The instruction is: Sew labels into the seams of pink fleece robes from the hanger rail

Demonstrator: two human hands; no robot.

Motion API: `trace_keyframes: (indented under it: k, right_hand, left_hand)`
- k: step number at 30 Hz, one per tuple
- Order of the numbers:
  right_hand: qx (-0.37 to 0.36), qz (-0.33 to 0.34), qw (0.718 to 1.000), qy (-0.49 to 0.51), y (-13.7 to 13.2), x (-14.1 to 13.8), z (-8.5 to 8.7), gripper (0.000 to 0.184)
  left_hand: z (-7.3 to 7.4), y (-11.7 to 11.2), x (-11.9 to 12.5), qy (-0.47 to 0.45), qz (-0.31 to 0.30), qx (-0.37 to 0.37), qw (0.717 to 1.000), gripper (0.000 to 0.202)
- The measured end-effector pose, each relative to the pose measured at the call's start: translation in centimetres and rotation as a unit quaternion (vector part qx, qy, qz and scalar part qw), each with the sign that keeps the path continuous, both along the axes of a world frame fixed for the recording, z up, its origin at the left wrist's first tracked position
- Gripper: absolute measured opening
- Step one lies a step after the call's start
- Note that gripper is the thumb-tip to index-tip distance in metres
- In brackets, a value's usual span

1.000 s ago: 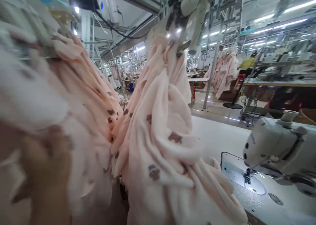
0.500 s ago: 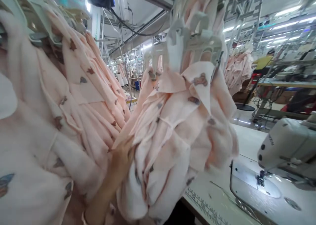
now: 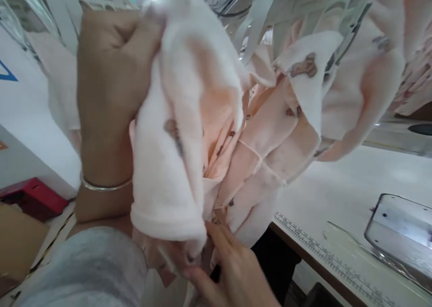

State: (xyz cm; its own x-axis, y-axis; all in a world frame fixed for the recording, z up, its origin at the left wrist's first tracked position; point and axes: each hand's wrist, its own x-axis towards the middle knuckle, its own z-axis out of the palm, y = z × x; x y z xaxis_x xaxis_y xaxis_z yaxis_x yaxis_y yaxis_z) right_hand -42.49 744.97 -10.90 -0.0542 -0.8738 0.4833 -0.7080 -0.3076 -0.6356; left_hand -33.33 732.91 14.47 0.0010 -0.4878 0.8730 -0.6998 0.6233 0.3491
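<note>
High on the left, my left hand [image 3: 113,68], with a thin bangle at the wrist, is closed on a pale pink garment [image 3: 162,172] with small printed motifs. It lifts the cloth, and a turned, cuff-like edge hangs at the bottom. My right hand [image 3: 236,266] comes in from below and grips the garment by that lower edge, thumb and forefinger on either side. Part of its grip is hidden by cloth. Close behind hang more pink garments [image 3: 270,136], one with a pointed collar [image 3: 310,73], on a pale plastic hanger [image 3: 347,15].
To the right lies a white sewing table [image 3: 337,176] with a ruler scale [image 3: 303,239] along its front edge and a metal machine plate [image 3: 401,226]. At the lower left are a red box [image 3: 37,199] and a brown carton [image 3: 20,244].
My left hand has risen from among the hanging garments, lifting cloth close to the camera. My right hand has come into view. The view has shifted; the sewing machine's head has left the picture.
</note>
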Motion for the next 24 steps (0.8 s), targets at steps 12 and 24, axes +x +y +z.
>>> trace_keyframes:
  k: [12, 24]
  right_hand:
    - [-0.097, -0.312, 0.943, 0.067, 6.8, -10.9, 15.2, 0.014]
    - [-0.130, -0.438, 0.875, 0.163, 6.9, -5.4, 0.8, 0.022]
  left_hand:
    - [-10.4, 4.6, -5.2, -0.326, -0.445, 0.034, 0.834, 0.064]
    - [-1.9, 4.1, -16.6, -0.184, -0.473, -0.118, 0.853, 0.022]
